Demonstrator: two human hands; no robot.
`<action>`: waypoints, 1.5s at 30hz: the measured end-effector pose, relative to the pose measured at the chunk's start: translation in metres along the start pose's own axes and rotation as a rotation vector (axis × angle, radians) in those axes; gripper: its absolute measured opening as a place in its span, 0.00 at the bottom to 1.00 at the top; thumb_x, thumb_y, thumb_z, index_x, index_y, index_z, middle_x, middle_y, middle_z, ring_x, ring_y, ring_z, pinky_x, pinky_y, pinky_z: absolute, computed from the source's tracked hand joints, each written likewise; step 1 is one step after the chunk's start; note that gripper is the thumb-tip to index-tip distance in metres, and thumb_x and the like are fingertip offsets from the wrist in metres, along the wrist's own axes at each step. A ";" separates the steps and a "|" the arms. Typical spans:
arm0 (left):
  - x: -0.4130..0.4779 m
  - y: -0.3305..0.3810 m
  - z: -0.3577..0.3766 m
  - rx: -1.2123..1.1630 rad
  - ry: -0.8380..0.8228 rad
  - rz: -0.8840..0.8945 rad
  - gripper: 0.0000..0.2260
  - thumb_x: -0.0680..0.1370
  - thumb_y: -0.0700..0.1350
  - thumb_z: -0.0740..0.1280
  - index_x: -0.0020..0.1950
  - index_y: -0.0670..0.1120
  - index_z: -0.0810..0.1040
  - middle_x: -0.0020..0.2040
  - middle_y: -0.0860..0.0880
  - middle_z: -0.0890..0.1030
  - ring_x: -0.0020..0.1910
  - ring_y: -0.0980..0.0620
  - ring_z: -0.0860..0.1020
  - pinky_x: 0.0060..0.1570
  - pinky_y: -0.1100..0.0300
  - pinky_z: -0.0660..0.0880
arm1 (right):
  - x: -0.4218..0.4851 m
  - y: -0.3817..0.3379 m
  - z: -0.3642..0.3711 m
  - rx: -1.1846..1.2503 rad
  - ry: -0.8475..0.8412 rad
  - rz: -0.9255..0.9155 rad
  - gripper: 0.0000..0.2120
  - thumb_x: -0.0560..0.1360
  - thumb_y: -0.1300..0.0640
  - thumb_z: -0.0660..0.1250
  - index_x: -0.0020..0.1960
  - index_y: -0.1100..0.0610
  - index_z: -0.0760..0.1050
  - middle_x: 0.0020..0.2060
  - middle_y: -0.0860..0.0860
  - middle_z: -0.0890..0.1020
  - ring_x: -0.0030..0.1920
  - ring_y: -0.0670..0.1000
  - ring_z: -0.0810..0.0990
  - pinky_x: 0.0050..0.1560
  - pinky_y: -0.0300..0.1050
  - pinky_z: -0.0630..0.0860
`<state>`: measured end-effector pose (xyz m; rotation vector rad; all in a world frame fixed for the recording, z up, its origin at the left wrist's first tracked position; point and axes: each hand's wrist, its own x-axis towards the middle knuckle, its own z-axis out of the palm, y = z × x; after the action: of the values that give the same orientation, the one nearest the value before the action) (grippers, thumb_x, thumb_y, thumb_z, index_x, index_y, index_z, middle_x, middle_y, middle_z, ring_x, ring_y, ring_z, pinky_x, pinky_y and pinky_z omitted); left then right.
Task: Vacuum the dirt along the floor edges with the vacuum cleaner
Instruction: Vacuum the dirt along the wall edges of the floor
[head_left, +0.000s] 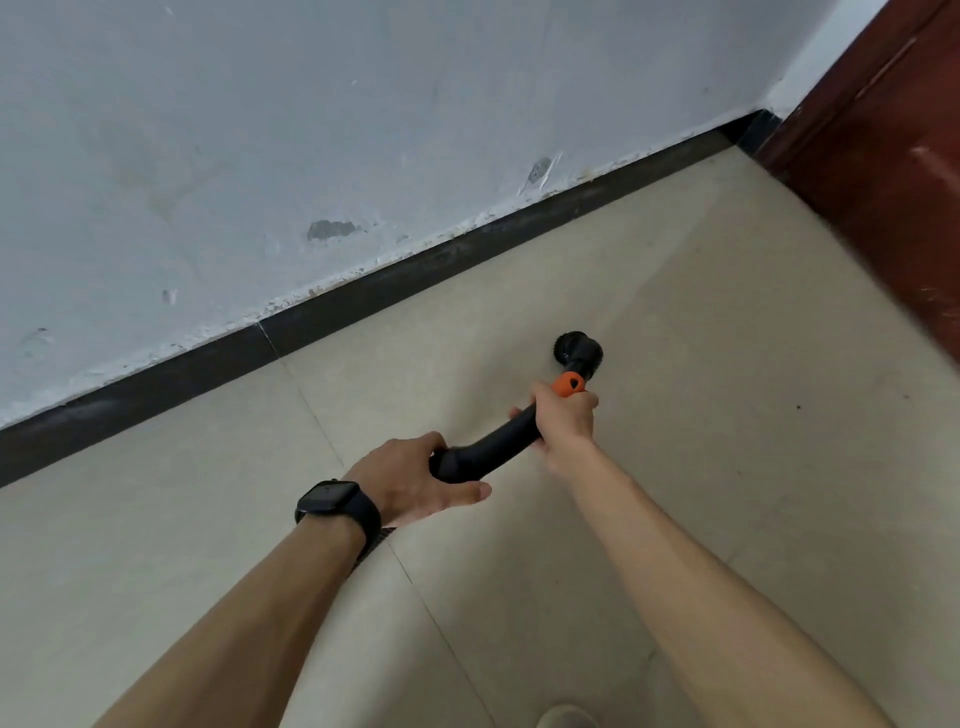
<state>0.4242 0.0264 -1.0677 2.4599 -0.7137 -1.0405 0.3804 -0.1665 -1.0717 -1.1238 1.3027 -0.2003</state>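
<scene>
The floor (675, 291) is pale beige tile, crossed by thin grout lines (322, 421). Along its far edge runs a black skirting (363, 296). A round black brush head (579, 353) sits low near that edge; contact cannot be told. A dark speck (798, 407) lies towards the right edge, and a shoe toe (566, 718) stands at the near edge.

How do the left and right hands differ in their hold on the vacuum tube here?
The left hand grips the near end of the tube; the right hand grips farther forward, by the orange collar. The left wrist carries a black watch; the right wrist is bare. Both curl around the same black tube.
</scene>
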 end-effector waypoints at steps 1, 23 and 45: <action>0.005 0.012 0.002 0.014 -0.004 0.034 0.24 0.66 0.72 0.69 0.52 0.57 0.73 0.42 0.57 0.79 0.41 0.55 0.78 0.43 0.56 0.78 | 0.008 -0.006 -0.010 0.002 0.027 -0.005 0.21 0.80 0.61 0.65 0.68 0.57 0.60 0.59 0.58 0.78 0.30 0.49 0.85 0.31 0.43 0.80; 0.122 0.132 0.030 0.210 -0.099 0.204 0.24 0.70 0.72 0.67 0.53 0.55 0.74 0.40 0.56 0.76 0.42 0.50 0.79 0.40 0.57 0.74 | 0.105 -0.047 -0.075 0.329 0.296 -0.038 0.11 0.84 0.56 0.63 0.60 0.57 0.62 0.35 0.54 0.75 0.19 0.46 0.73 0.32 0.46 0.76; 0.108 0.062 -0.022 0.204 0.088 -0.046 0.25 0.71 0.72 0.65 0.51 0.52 0.71 0.39 0.52 0.76 0.36 0.52 0.76 0.33 0.58 0.70 | 0.107 -0.068 0.054 -0.001 -0.212 -0.116 0.11 0.81 0.59 0.63 0.61 0.58 0.64 0.35 0.54 0.73 0.22 0.48 0.75 0.27 0.43 0.76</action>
<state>0.4862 -0.0835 -1.0814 2.6892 -0.7729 -0.9092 0.4916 -0.2442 -1.0991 -1.1892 1.0514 -0.1613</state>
